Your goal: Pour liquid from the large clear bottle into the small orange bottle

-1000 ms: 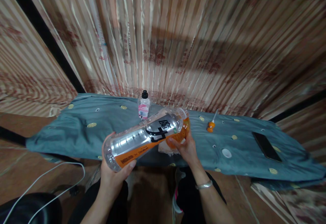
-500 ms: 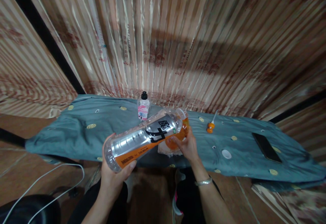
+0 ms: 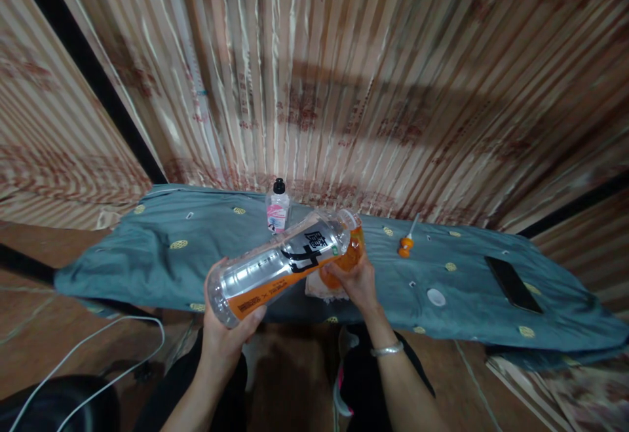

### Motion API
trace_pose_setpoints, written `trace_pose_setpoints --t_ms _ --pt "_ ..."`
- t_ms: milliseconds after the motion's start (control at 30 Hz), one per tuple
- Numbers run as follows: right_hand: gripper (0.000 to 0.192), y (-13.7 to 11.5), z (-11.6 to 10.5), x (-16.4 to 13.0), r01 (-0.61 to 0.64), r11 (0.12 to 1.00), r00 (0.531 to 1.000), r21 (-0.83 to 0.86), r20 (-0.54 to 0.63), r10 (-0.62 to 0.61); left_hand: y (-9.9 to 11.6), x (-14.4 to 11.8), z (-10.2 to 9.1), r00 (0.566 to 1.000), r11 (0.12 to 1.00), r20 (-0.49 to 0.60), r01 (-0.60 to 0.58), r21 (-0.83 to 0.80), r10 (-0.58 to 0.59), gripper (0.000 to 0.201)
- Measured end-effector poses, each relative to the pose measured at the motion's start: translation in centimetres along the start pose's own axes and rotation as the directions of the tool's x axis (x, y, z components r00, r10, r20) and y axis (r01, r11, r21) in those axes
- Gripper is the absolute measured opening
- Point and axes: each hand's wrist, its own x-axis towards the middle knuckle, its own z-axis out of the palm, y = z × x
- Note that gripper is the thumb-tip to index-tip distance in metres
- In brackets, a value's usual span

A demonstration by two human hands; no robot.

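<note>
My left hand (image 3: 227, 337) grips the base of a large clear plastic bottle (image 3: 275, 267) with an orange and black label, tipped so its open mouth points down to the right. The mouth rests at the top of a round orange vessel (image 3: 344, 258), which my right hand (image 3: 354, 281) holds from the front. A pale cloth (image 3: 317, 288) lies under the vessel on the blue-grey sheet (image 3: 162, 248). The bottle looks nearly empty.
On the sheet stand a small clear bottle with a black cap (image 3: 278, 208), an orange nozzle cap (image 3: 405, 243), a white lid (image 3: 435, 297) and a black phone (image 3: 513, 284). A striped curtain (image 3: 344, 91) hangs behind. A white cable (image 3: 98, 337) trails on the floor at left.
The bottle's base has moved slightly right and up with my left hand. My right hand stays on the orange vessel.
</note>
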Motion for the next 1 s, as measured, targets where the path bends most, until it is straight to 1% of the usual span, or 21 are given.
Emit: trace_pose_setpoints --t_ms 167,333,400,533,667,833,1000 --pt "0.056 0.06 0.33 -0.07 0.003 1.000 0.999 -0.001 -0.042 -0.003 0.10 -0.10 0.03 0.998 0.997 0.019 0.057 -0.045 -0.056 0.096" --pt "0.057 0.12 0.45 -0.15 -0.017 1.000 0.998 -0.011 -0.067 0.016 0.66 -0.33 -0.07 0.992 0.992 0.082 0.107 -0.070 -0.101 0.097" --pt "0.058 0.11 0.45 -0.19 -0.034 0.999 0.997 0.002 -0.062 0.034 0.78 -0.37 -0.06 0.989 0.990 0.091 0.120 -0.074 -0.113 0.098" --pt "0.062 0.14 0.50 -0.22 -0.067 0.998 0.996 0.016 -0.054 0.068 0.63 -0.20 0.00 0.994 0.994 0.061 0.098 -0.058 -0.094 0.099" --pt "0.063 0.46 0.73 -0.20 -0.057 0.998 0.996 0.027 -0.073 0.059 0.35 0.01 0.09 0.998 0.998 0.026 0.052 -0.036 -0.051 0.093" --pt "0.063 0.84 0.90 -0.14 -0.032 0.997 0.997 0.073 -0.075 0.037 0.19 0.04 0.15 0.999 0.999 0.022 0.043 -0.012 -0.042 0.088" --pt "0.061 0.64 0.81 -0.11 -0.043 0.994 0.997 0.098 -0.061 0.049 0.16 0.08 0.06 0.998 0.999 0.031 0.048 -0.019 -0.048 0.087"
